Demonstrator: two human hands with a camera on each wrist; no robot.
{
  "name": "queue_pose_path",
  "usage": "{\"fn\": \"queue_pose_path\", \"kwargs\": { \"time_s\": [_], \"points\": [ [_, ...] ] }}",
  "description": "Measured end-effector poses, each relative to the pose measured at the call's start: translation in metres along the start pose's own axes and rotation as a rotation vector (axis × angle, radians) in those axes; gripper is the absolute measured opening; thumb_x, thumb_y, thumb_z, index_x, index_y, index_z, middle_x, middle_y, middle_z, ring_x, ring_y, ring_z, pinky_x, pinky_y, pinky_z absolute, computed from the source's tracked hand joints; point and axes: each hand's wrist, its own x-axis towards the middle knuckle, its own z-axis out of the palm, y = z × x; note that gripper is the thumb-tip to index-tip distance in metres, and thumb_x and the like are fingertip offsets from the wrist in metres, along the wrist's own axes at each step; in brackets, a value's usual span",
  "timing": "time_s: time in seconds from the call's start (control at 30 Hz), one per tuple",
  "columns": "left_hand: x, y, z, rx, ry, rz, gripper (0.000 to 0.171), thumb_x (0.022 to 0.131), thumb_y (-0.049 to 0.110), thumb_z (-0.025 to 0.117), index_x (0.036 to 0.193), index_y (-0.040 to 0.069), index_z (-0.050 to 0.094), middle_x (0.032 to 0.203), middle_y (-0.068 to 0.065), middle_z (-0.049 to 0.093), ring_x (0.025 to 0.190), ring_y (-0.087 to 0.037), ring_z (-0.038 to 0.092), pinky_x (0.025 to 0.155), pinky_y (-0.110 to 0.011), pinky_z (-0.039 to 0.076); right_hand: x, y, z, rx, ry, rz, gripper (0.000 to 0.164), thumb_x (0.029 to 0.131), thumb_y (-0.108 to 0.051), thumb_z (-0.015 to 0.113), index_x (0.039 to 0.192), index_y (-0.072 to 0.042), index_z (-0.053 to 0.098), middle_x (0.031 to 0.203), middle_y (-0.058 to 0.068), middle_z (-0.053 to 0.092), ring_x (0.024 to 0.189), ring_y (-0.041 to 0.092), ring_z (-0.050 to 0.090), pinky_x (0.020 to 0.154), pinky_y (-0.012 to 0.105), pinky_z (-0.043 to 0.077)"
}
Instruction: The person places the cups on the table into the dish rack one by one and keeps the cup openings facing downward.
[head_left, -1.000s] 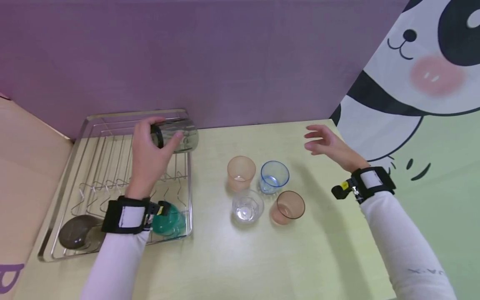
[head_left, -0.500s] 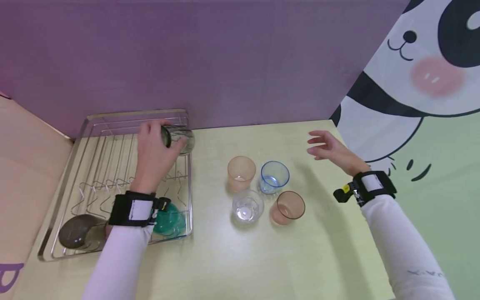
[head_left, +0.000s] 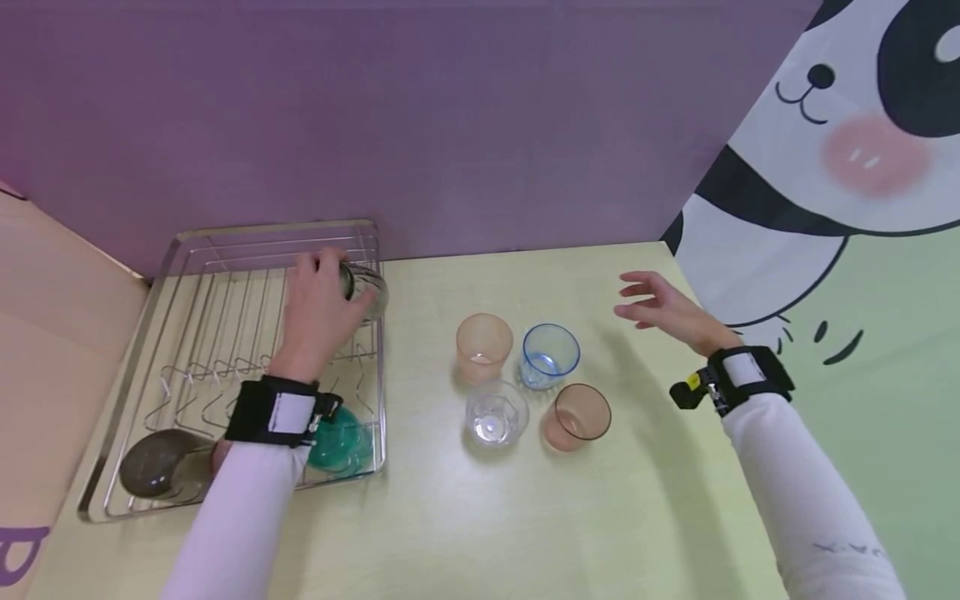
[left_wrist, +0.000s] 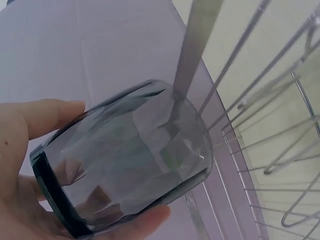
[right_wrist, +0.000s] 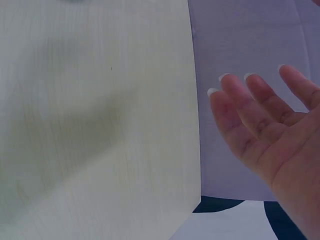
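Observation:
My left hand (head_left: 318, 315) grips a grey-tinted drinking glass (left_wrist: 135, 150) over the far right corner of the wire dish rack (head_left: 273, 227). Fingers and thumb lie round the glass's sides, near its thick dark base. In the left wrist view the glass is tilted, its mouth end toward the rack's wires; whether it touches them I cannot tell. My right hand (head_left: 667, 312) hangs above the far right part of the table, holding nothing, its fingers loosely bent in the right wrist view.
An orange glass (head_left: 483, 337), a blue-rimmed glass (head_left: 550, 354), a clear glass (head_left: 497, 412) and a pinkish-brown glass (head_left: 576, 415) stand mid-table (head_left: 480, 517). A dark glass (head_left: 153, 467) and a green glass (head_left: 339, 442) lie in the rack's near side. A purple wall (head_left: 465, 125) stands behind.
My left hand has moved slightly right and nearer, lowering the glass toward the rack's far right corner, with the glass more hidden behind it. My right hand has shifted slightly nearer.

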Motion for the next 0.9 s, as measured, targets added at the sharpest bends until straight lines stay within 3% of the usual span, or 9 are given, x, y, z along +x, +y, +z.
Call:
{"fn": "queue_pose_path", "kwargs": {
  "time_s": [0.17, 0.37, 0.57, 0.9],
  "points": [
    [0.004, -0.002, 0.0, 0.021, -0.067, 0.004, 0.059, 0.093, 0.026, 0.065, 0.139, -0.002, 0.042, 0.146, -0.033, 0.031, 0.133, -0.051, 0.032, 0.09, -0.062, 0.049, 0.0, 0.004, -0.002, -0.014, -0.012, 0.021, 0.072, 0.099, -0.035, 0.057, 0.154, -0.01, 0.019, 0.152, 0.022, 0.035, 0.125, 0.037, 0.052, 0.095, 0.033, 0.052],
    [0.014, -0.007, -0.002, 0.095, -0.138, 0.014, 0.061, 0.093, 0.027, 0.065, 0.14, -0.005, 0.041, 0.142, -0.038, 0.032, 0.131, -0.055, 0.033, 0.095, -0.067, 0.045, -0.001, 0.002, -0.002, -0.009, -0.022, 0.009, 0.07, 0.1, -0.034, 0.056, 0.155, -0.01, 0.019, 0.152, 0.022, 0.035, 0.127, 0.034, 0.05, 0.094, 0.029, 0.052],
    [0.021, -0.012, 0.0, 0.131, -0.205, -0.011, 0.059, 0.093, 0.029, 0.065, 0.137, -0.003, 0.042, 0.143, -0.039, 0.031, 0.131, -0.057, 0.031, 0.091, -0.068, 0.047, 0.0, 0.002, -0.001, -0.008, -0.027, 0.006, 0.07, 0.1, -0.034, 0.056, 0.154, -0.011, 0.02, 0.152, 0.021, 0.035, 0.125, 0.035, 0.052, 0.092, 0.027, 0.052],
    [0.024, -0.021, 0.006, 0.123, -0.238, -0.048, 0.06, 0.094, 0.027, 0.062, 0.14, -0.003, 0.039, 0.144, -0.038, 0.028, 0.133, -0.056, 0.029, 0.09, -0.065, 0.049, 0.001, 0.005, 0.0, -0.001, -0.024, 0.016, 0.07, 0.1, -0.034, 0.057, 0.154, -0.011, 0.02, 0.152, 0.021, 0.035, 0.127, 0.037, 0.051, 0.097, 0.037, 0.051]
  ]
}}
